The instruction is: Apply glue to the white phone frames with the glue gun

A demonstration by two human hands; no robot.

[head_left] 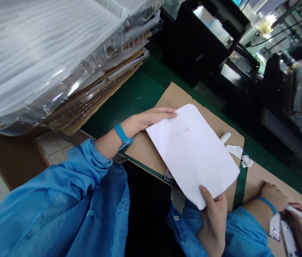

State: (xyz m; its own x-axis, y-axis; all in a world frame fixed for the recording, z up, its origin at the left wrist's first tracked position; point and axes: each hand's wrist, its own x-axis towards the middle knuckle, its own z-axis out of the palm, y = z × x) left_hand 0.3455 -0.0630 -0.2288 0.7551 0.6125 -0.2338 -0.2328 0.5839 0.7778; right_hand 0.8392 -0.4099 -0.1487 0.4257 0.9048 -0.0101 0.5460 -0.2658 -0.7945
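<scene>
A white sheet of paper (196,157) with faint handwriting near its upper part is held between my two hands above a flat piece of cardboard (172,100). My left hand (157,117) grips the sheet's upper left edge, its wrist circled by a blue strap (123,135). At the lower corner, my right hand (213,217) pinches the paper with the thumb on top; the other fingers are partly hidden behind it. Past the sheet's right edge, a white pen-like object (225,137) pokes out, partly covered. Torn paper scraps (235,150) lie beside it.
Stacked clear plastic trays (86,71) with cardboard sheets stand at the left on the green table (124,103). Black equipment (193,39) is at the back. To the right, a co-worker's hands (274,196) hold a white stick and a white part over more cardboard (258,178).
</scene>
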